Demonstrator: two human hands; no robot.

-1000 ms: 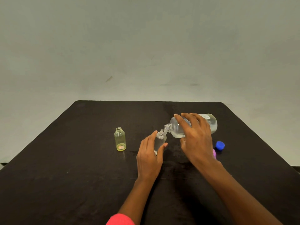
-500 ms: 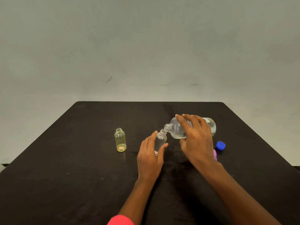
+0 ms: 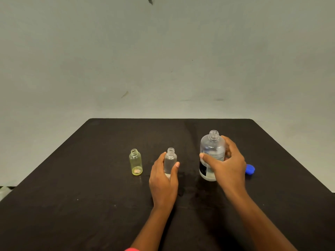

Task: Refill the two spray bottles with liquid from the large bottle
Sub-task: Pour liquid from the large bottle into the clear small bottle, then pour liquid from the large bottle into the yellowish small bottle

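So the left hand (image 3: 164,180) has its fingers and thumb curled round the clear spray bottle (image 3: 170,163), which stands upright and uncapped on the dark surface (image 3: 90,196); how full it is I can't really make out. The right hand (image 3: 226,167) grips the large bottle (image 3: 212,151) from the side, thumb across the front, fingers round the back. It's upright too, neck open, base right down at the surface. The yellowish spray bottle (image 3: 136,164) stands on its own just left of the left hand, open-topped, nothing touching it. A blue cap (image 3: 250,169) lies just right of the right hand, partly hidden behind it
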